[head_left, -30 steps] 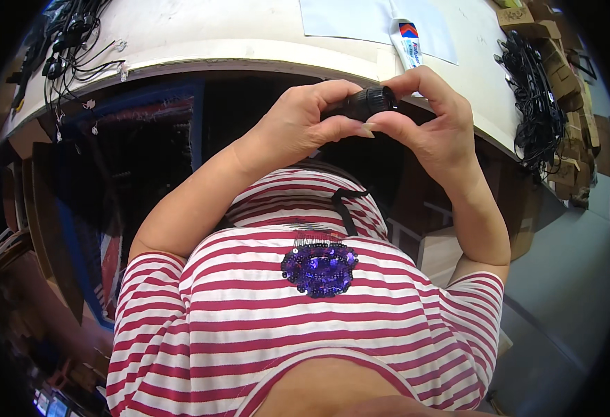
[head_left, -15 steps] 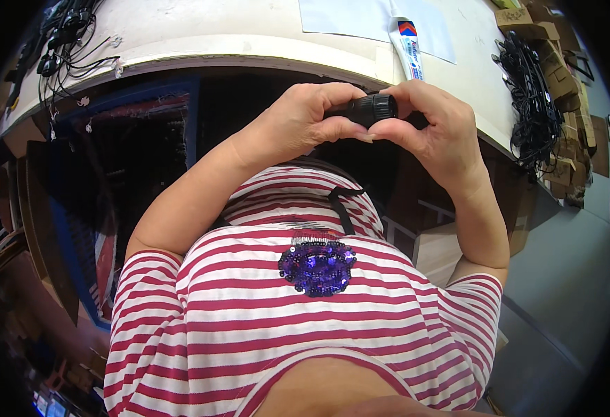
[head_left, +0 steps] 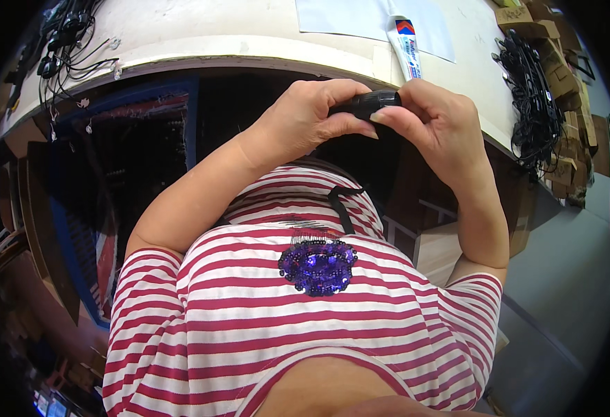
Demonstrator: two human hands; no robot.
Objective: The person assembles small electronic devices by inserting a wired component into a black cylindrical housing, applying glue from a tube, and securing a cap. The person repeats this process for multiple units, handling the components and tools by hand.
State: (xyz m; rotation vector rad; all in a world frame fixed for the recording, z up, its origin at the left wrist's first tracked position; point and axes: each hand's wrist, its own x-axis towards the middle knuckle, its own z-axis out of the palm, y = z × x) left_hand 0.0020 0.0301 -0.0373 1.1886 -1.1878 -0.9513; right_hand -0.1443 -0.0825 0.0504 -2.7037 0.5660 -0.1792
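Note:
A short black cylinder (head_left: 373, 104) lies sideways between my two hands, just past the near edge of the white table. My left hand (head_left: 310, 115) grips its left end, with thumb and fingers closed around it. On the other end, my right hand (head_left: 434, 118) is closed, its thumb pressing against the near side and its fingers curled behind. Both ends are partly covered by my fingers, and I cannot tell what the cylinder belongs to.
On the white table (head_left: 249, 28) lie a white and blue tube (head_left: 407, 52) and a pale sheet (head_left: 347, 15). Black cables (head_left: 58, 48) hang over the left edge; more black cables (head_left: 531, 104) and cardboard boxes (head_left: 559, 76) are at the right. A blue frame (head_left: 192, 118) stands below the table.
My right thumb and fingers have shifted on the cylinder, and its ribbed right end is now more covered. The cylinder has turned or tilted slightly. My left hand has barely moved.

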